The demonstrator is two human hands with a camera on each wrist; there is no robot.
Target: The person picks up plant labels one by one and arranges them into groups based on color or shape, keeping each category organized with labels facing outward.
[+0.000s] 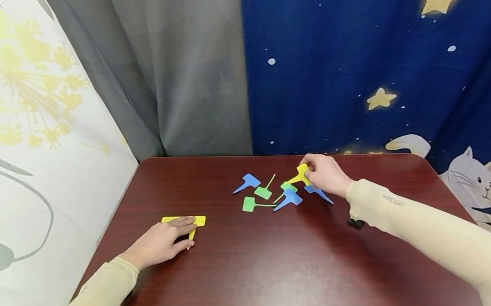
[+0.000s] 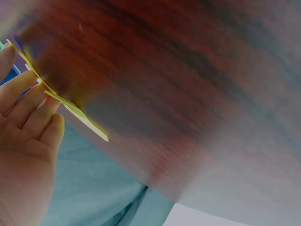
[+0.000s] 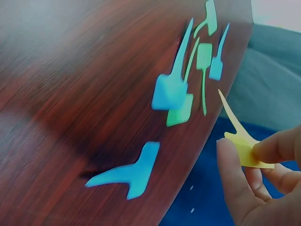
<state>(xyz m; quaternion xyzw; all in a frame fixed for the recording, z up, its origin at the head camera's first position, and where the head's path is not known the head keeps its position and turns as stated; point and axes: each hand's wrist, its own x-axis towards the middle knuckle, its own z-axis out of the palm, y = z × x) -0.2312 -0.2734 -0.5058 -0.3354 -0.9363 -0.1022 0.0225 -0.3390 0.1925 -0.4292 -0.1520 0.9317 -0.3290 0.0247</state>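
My right hand point(image 1: 326, 176) pinches a yellow T-type plant label point(image 3: 243, 147) between thumb and fingers, lifted above the far side of the table. Beneath and beside it lie loose plant labels: a blue one point(image 3: 136, 170), a second blue one point(image 1: 287, 199) overlapping a green one point(image 3: 180, 112), another green label point(image 1: 249, 204), and more blue and green ones farther left. On the left of the table, my left hand point(image 1: 161, 241) rests with fairly straight fingers on yellow plant labels point(image 1: 200, 221). The fingers partly cover them, so how many there are cannot be told.
The dark red-brown wooden table point(image 1: 261, 275) has its far edge close behind the loose labels. Behind it hang a grey curtain point(image 1: 197, 66) and a blue star-patterned curtain point(image 1: 331, 59). A pale patterned wall or cloth point(image 1: 68, 186) borders the left side.
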